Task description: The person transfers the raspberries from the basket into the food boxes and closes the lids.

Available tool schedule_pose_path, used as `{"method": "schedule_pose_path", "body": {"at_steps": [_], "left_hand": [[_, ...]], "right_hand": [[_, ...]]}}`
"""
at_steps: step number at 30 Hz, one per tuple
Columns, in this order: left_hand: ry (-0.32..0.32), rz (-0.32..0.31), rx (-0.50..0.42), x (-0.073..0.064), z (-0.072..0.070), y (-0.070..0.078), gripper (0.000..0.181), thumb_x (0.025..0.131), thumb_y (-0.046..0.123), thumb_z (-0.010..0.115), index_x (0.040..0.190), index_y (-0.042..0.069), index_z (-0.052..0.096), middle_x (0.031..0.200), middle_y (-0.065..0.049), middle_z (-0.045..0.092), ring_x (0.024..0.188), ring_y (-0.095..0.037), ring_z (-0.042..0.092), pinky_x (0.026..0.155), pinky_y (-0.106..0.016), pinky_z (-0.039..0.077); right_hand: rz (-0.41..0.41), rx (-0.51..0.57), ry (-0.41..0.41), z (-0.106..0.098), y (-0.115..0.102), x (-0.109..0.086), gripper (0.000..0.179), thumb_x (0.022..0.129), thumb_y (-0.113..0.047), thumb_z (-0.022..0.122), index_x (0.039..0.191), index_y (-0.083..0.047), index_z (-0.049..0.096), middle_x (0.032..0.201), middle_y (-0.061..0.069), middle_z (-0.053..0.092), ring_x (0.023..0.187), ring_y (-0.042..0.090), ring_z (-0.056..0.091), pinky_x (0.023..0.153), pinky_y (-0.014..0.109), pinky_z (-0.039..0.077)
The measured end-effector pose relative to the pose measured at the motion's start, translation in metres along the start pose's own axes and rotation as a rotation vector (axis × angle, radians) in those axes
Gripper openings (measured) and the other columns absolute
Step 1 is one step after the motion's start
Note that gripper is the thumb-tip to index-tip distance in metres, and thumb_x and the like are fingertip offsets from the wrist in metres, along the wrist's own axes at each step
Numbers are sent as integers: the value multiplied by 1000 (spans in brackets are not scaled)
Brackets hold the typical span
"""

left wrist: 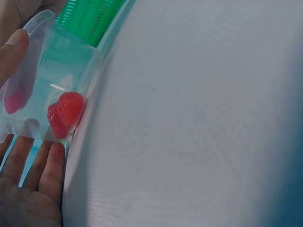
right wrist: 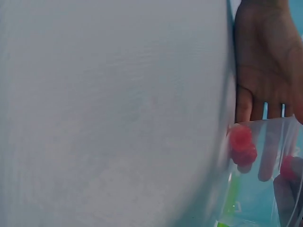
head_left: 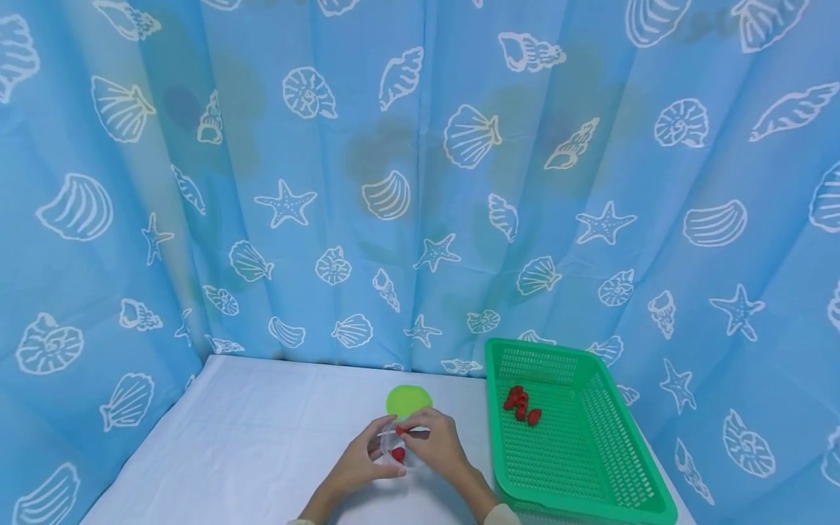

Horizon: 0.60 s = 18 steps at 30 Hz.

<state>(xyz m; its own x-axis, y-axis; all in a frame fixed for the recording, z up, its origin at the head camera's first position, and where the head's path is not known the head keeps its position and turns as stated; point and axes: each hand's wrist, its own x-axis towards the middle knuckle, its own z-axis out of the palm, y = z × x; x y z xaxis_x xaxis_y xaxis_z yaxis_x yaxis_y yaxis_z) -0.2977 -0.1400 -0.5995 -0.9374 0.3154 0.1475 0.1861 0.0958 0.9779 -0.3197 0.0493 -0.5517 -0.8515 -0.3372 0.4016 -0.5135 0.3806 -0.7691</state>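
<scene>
My left hand [head_left: 359,461] grips a clear plastic cup [left wrist: 71,61] by its sides, thumb nearer me and fingers round the far side. The cup leans close over the white table. Low inside it lie red raspberries [left wrist: 67,112], bunched together. From the right, my right hand [head_left: 438,443] reaches to the cup's mouth and pinches another raspberry [head_left: 399,430] between thumb and fingertips. Through the plastic, that berry shows blurred beside dark fingertips [right wrist: 288,194] in the right wrist view.
Just beyond the cup lies a lime-green round lid [head_left: 408,401]. On the right stands a green perforated basket [head_left: 496,430], with several raspberries [head_left: 518,399] near its left wall. A blue shell-patterned curtain [head_left: 420,219] hangs behind the white table [head_left: 275,415].
</scene>
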Motion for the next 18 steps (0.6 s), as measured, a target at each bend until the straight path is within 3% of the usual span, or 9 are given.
{"method": "schedule_pose_path", "body": {"at_steps": [9,18], "left_hand": [[10,-8,10,2,0,1,82,77,18,84,146,19,40,145,-12,45,129,-31,50,101,-28,44],[19,-32,13,0,0,1,85,76,20,85,147,17,39,146,-11,44,130,-31,49,102,-28,44]], "right_hand": [[-7,-156,-82,2,-2,4,13,81,-1,75,93,-6,77,92,-3,64,88,12,65,74,25,58],[-19,-171,-73,4,-1,2,13,81,-2,76,93,-7,77,91,-4,64,88,12,65,74,24,58]]}}
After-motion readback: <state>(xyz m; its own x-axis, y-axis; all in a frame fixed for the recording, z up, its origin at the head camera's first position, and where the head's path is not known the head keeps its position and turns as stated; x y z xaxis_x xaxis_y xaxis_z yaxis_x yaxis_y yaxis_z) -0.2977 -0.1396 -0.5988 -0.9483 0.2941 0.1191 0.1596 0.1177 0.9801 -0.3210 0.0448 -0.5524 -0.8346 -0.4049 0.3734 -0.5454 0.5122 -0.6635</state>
